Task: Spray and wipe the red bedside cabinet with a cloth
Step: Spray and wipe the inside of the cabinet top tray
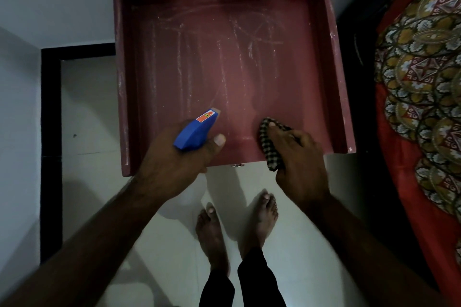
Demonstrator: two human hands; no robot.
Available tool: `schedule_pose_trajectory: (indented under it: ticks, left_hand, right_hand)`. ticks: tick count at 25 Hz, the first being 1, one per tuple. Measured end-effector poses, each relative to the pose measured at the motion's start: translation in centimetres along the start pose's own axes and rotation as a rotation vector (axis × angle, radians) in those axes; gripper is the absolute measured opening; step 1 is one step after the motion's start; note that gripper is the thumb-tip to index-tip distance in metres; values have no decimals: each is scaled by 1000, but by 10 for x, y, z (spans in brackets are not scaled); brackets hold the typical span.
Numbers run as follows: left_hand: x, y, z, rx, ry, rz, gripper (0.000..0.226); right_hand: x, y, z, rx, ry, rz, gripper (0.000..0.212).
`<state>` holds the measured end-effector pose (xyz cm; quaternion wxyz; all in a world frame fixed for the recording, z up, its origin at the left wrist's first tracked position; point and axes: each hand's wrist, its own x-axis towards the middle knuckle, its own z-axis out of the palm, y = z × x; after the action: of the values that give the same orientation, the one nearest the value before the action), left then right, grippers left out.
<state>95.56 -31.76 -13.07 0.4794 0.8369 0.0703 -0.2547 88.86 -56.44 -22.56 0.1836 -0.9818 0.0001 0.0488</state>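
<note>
Cloth sits pinched under right hand fingers at cabinet front edge; left hand fingers grip sprayer.

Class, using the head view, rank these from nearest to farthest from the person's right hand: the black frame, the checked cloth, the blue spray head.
1. The checked cloth: gripped in the right hand.
2. The blue spray head: to its left, held by the left hand.
3. The black frame: far left, by the wall.

You have a dull red cabinet with pale whitish streaks, and a blue spray head with an orange label. Your cloth shows small black-and-cream checks. The bedspread is red with gold and white medallions.
</note>
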Motion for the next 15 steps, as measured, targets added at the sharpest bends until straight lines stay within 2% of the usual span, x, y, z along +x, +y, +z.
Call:
schedule_pose_trajectory:
  ticks: [1, 4, 5, 6, 9, 10, 13, 14, 15]
  left_hand:
    - [0, -1, -1, -4, 5, 2, 36]
    - [-4, -4, -3, -8, -28, 14, 36]
    - [-6, -6, -3, -7, -45, 11, 39]
    - [-9, -8, -2, 4, -60, 1, 42]
    - [-16, -15, 2, 117, -89, -5, 44]
    - [-18, -17, 3, 144, -95, 2, 42]
    - [-21, -26, 3, 178, -108, 4, 34]
    - [-22, -28, 3, 176, -113, -1, 31]
    - [-23, -30, 3, 171, -116, -7, 29]
  right_hand:
    - [2, 8, -1, -18, 18, 1, 99]
    - [3, 7, 0, 74, 141, 294, 94]
    - [4, -3, 3, 110, 131, 326, 94]
    - [4, -12, 6, 108, 92, 273, 97]
    - [-1, -15, 11, -32, -2, -60, 103]
    - [2, -6, 9, -37, 20, -30, 102]
    - [7, 14, 1, 85, 108, 400, 96]
    - [7, 14, 0, 107, 106, 467, 95]
    - [5, 10, 0, 103, 107, 458, 94]
